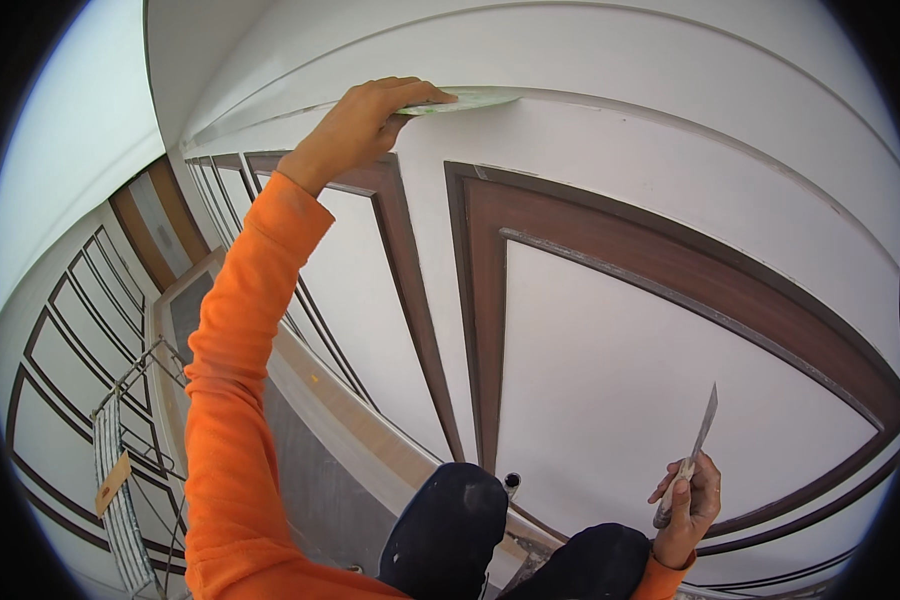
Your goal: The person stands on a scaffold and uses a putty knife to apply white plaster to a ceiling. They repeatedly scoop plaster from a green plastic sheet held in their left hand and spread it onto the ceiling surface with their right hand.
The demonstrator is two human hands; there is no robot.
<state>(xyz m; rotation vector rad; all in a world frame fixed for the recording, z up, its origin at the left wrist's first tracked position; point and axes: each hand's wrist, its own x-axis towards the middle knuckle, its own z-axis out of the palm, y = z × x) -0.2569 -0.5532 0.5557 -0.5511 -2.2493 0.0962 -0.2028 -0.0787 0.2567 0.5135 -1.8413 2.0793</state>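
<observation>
Before me spreads a white wall (610, 55), crossed by a thin ledge (730, 141), with a broad brown frame (620, 237) below it. A metal stand (125, 530) with a slatted top is off to the person's left. The left hand (375, 112), raised, has its fingers folded over one end of a pale-green sheet (478, 101) right by that ledge; the right hand (696, 505), lower down, is wrapped around the handle of a slim knife (708, 420), its blade pointing up
</observation>
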